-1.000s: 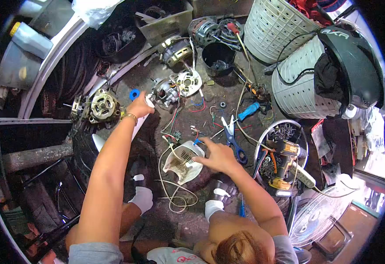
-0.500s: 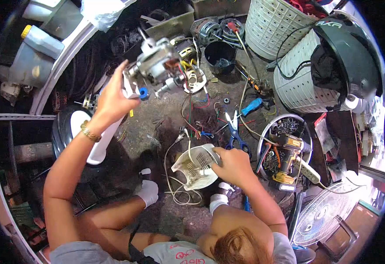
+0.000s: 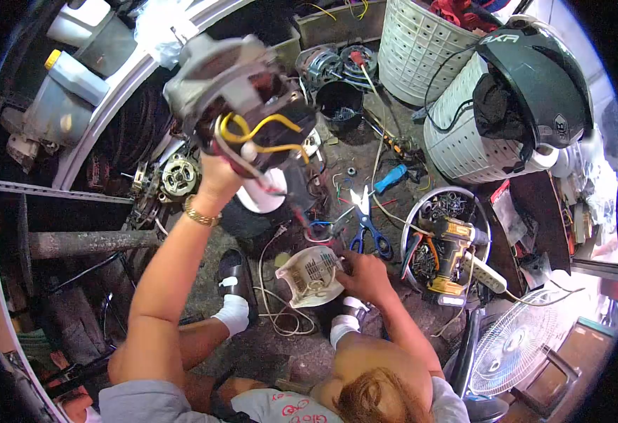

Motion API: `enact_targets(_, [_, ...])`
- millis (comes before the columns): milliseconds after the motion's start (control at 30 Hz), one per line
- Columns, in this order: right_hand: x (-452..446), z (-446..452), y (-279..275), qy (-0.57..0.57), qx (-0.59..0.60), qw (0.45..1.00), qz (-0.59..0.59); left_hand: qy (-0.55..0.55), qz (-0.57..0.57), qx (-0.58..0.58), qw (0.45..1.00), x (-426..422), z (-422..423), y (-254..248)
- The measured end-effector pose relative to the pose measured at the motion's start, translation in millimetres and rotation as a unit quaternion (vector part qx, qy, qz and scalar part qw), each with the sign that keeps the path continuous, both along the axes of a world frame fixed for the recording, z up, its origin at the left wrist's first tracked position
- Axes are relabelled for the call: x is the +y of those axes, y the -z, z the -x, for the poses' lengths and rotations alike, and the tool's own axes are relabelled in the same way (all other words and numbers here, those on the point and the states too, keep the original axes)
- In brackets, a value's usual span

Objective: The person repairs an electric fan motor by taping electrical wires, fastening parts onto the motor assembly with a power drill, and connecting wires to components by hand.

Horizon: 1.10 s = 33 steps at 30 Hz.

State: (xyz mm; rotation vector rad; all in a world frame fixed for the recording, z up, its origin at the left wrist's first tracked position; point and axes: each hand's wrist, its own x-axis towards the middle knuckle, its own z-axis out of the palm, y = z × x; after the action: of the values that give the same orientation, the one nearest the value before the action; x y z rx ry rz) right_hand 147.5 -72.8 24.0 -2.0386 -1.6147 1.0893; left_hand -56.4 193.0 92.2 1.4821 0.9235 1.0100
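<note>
Raised at the upper left, my left hand [image 3: 220, 178] is closed around the underside of a fan motor [image 3: 235, 88] with loose yellow wires. The motor is blurred and hides most of my fingers. Below it show a white fan stand piece [image 3: 263, 194] and a dark base [image 3: 245, 222]. My right hand [image 3: 365, 276] grips the right edge of a white plastic motor cover [image 3: 296, 271], its hollow side up, low over the floor. Just beyond that hand lie blue-handled scissors [image 3: 365, 229], blades pointing away.
A blue screwdriver [image 3: 391, 178] lies past the scissors. To the right, a round tray [image 3: 410, 220] carries small parts and a yellow drill [image 3: 453, 250]. White baskets [image 3: 418, 53], a black helmet [image 3: 535, 77] and a fan grille [image 3: 513, 342] line the right side. A pale cord [image 3: 274, 317] loops near my feet.
The fan motor has turned and come closer to the camera, showing its yellow wires. The white stand and dark base have shifted right. My right hand has moved slightly, still holding the cover.
</note>
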Motion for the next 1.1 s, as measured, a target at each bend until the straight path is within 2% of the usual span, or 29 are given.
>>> enact_targets(100, [-2, 7, 33, 0.023, 0.009, 1.000, -0.004, -0.012, 0.072, -0.030, 0.997, 8, 7, 51])
enact_targets(267, [-4, 30, 71, 0.047, 0.035, 0.998, 0.025, 0.001, 0.086, -0.007, 0.996, -2, 1, 78])
enact_targets(467, [0, 46, 81, 0.076, -0.023, 0.997, 0.007, 0.017, 0.065, 0.031, 0.997, -26, 14, 64])
enact_targets(633, [5, 43, 66, 0.021, -0.040, 0.997, 0.066, 0.047, -0.008, 0.140, 0.989, -35, 25, 33])
enact_targets(700, [0, 26, 87, 0.015, 0.039, 0.994, 0.102, 0.047, -0.056, 0.184, 0.980, -47, 31, 14])
enact_targets(733, [12, 4, 38, -0.014, 0.092, 0.979, 0.179, 0.042, -0.060, 0.176, 0.982, -57, 34, 4])
enact_targets(767, [10, -7, 51, 0.000, 0.061, 0.990, 0.126, 0.018, 0.045, 0.067, 0.997, -69, 29, -9])
enact_targets(800, [24, -13, 4, 0.021, 0.064, 0.992, 0.102, -0.004, 0.050, 0.020, 0.999, -76, 32, 1])
enact_targets(833, [35, -20, -5, 0.081, 0.170, 0.979, 0.083, -0.025, 0.056, -0.027, 0.998, -81, 34, 12])
enact_targets(867, [48, -27, 4, 0.061, 0.224, 0.971, -0.062, -0.024, 0.057, -0.028, 0.998, -84, 35, 11])
enact_targets(900, [67, -24, -38, 0.026, 0.219, 0.966, -0.132, -0.054, 0.045, -0.003, 0.998, -86, 34, 10])
enact_targets(933, [85, -15, -68, 0.044, 0.267, 0.954, -0.130, -0.082, 0.033, 0.022, 0.996, -88, 33, 9])
enact_targets(967, [101, -10, -85, 0.001, 0.240, 0.952, -0.189, -0.080, 0.032, 0.018, 0.996, -88, 32, 7])
enact_targets(1000, [114, -1, -119, -0.009, 0.210, 0.969, -0.126, -0.074, 0.058, -0.035, 0.995, -86, 31, 6])
enact_targets(1033, [126, 10, -125, -0.009, 0.207, 0.970, -0.128, -0.068, 0.084, -0.087, 0.990, -84, 31, 4])
enact_targets(1100, [143, 31, -134, -0.071, 0.164, 0.958, -0.224, -0.058, 0.073, -0.100, 0.991, -80, 30, 6])
